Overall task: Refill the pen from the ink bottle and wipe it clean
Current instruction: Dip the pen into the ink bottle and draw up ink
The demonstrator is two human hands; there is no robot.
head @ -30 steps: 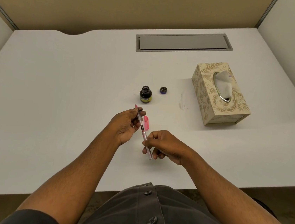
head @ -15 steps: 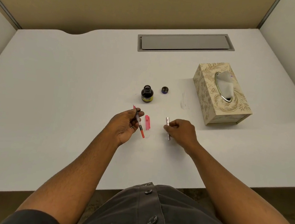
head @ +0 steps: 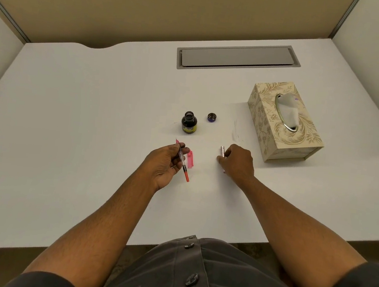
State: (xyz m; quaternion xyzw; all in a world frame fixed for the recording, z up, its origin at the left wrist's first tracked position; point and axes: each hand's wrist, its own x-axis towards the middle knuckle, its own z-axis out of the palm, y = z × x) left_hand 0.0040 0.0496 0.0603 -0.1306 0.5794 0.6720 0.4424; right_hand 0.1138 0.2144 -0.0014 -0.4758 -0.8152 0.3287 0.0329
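Observation:
My left hand [head: 166, 162] holds the pen's front section [head: 183, 161], a clear tube with a pink nib end pointing away and an orange-red converter end toward me. The pink pen cap [head: 190, 159] lies on the table just right of it. My right hand [head: 237, 163] rests on the table with its fingers around the clear pen barrel [head: 222, 151], whose far tip sticks out. The open ink bottle [head: 189, 122] stands beyond my left hand. Its dark cap [head: 211, 117] lies to the bottle's right.
A patterned tissue box [head: 283, 123] with a tissue poking out stands at the right. A grey cable hatch [head: 238, 57] is set into the white table [head: 80, 119] at the back. A faint smear [head: 236, 132] marks the surface left of the box.
The barrel came off the pen. My right hand carried it to the right and lowered it to the table, while my left hand kept the front section nearly still.

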